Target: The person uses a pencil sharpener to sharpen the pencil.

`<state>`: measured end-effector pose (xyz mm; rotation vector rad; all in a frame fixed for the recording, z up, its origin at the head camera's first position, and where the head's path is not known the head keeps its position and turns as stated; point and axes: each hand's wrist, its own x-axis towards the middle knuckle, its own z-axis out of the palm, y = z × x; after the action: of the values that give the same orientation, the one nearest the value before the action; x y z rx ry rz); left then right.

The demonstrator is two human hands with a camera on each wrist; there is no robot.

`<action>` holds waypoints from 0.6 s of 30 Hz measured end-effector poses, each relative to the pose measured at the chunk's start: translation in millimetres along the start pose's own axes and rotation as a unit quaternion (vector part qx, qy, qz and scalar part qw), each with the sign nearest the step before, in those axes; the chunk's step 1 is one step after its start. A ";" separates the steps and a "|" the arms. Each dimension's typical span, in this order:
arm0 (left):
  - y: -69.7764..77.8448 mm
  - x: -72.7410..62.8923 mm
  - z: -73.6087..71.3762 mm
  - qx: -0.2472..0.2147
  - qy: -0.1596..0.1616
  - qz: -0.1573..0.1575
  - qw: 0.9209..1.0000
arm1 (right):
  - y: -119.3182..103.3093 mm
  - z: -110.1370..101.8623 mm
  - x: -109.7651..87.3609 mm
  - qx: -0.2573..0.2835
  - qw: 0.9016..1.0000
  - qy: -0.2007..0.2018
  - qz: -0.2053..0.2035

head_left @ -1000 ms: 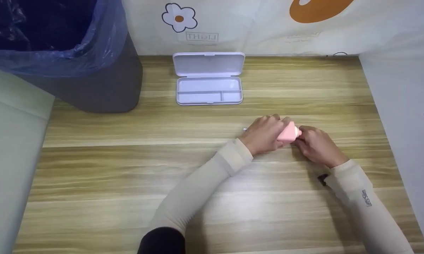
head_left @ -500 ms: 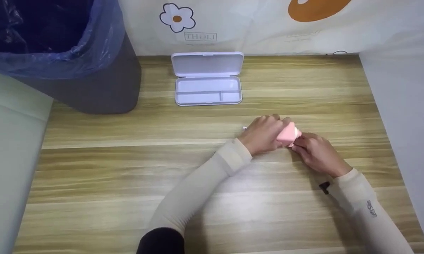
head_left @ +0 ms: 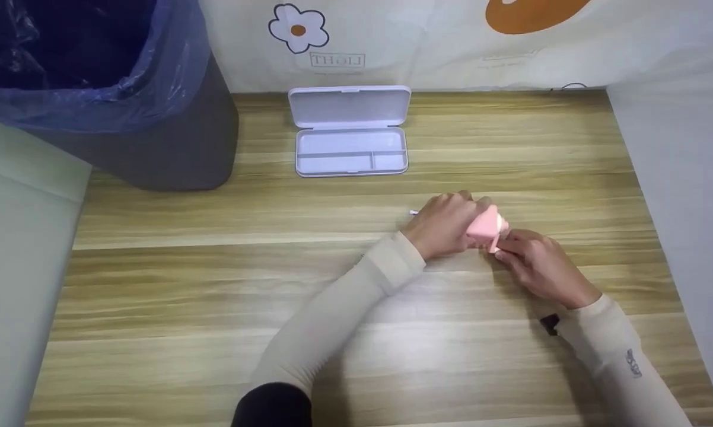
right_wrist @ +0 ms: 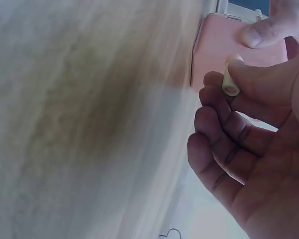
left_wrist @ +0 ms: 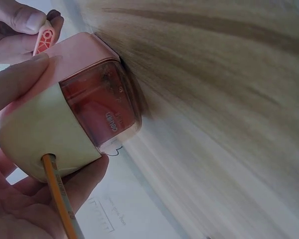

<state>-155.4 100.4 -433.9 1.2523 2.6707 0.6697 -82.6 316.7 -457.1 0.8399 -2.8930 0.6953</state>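
My left hand [head_left: 445, 225] grips a pink and cream crank pencil sharpener [head_left: 482, 228] from above. In the left wrist view the sharpener's cream face [left_wrist: 37, 132] has a yellow pencil [left_wrist: 60, 196] in its hole, and a see-through shavings drawer [left_wrist: 102, 107] shows beside it. Most of the pencil is behind the left hand in the head view, with only its end [head_left: 414, 212] sticking out. My right hand [head_left: 547, 268] pinches the crank's pale knob [right_wrist: 230, 87] between thumb and fingers. The crank arm [left_wrist: 43, 41] points down toward the person.
An open white pencil case [head_left: 352, 155] with divided compartments stands at the back, its lid raised. At the back left is a grey bin [head_left: 178, 151] lined with a blue bag [head_left: 155, 101]. Patterned cloth [head_left: 439, 53] rises along the table's [head_left: 184, 284] back edge.
The right hand has swung down and toward the person with the crank knob, so the crank arm now points downward. The left hand and sharpener stay nearly in place.
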 end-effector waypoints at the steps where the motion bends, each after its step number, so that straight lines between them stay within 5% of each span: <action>1: 0.6 -0.2 0.5 -0.001 -0.003 0.000 1.000 | -1.0 -0.6 -1.6 0.001 1.000 -0.001 0.003; 18: 1.1 -1.5 -0.1 -0.009 -0.009 -0.010 1.000 | -13.6 -19.1 -3.5 0.012 1.000 -0.001 0.008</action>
<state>-153.6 99.9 -433.5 1.2203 2.6525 0.6752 -74.0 316.5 -434.9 0.8231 -2.9021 0.7313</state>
